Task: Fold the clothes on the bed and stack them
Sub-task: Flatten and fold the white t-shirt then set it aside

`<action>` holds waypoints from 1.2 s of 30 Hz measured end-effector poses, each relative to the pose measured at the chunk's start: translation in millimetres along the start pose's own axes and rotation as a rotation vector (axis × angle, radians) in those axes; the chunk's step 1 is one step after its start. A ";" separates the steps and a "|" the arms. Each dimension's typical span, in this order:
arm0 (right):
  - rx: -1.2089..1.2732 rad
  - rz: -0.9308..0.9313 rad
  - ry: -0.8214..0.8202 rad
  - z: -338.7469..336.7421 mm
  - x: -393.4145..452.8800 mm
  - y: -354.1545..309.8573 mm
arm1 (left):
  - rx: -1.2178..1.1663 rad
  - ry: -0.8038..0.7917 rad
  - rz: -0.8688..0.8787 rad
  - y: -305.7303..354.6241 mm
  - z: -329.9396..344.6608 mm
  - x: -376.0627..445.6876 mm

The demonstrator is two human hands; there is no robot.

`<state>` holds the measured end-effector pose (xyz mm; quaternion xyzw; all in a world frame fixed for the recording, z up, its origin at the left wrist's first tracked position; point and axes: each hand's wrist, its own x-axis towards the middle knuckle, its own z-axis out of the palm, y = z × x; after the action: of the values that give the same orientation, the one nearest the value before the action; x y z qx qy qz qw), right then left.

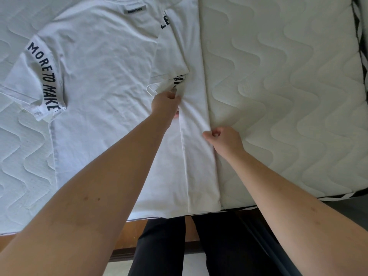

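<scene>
Two hands gripping white T-shirt (103,80), left hand (165,102) at sleeve, right hand (223,138) at folded edge

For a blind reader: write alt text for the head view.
A white cotton T-shirt with black sleeve lettering lies flat on a white quilted mattress. The left hand pinches its folded-in right sleeve; the right hand grips the folded side edge.

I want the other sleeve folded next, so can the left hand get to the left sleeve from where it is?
Probably yes. The left hand grips the folded right sleeve, so it must let go first; then only flat shirt lies between it and the left sleeve.
</scene>
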<state>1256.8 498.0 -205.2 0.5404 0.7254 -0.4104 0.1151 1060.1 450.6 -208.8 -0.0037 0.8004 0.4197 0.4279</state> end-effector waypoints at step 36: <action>-0.174 0.089 -0.454 16.0 -102.4 59.8 | 0.334 -0.177 -0.095 -162.1 -16.6 -158.8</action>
<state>1344.8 420.5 -181.0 0.4538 0.6889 -0.4520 0.3394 1208.6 278.3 -203.2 0.0667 0.8171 0.2590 0.5106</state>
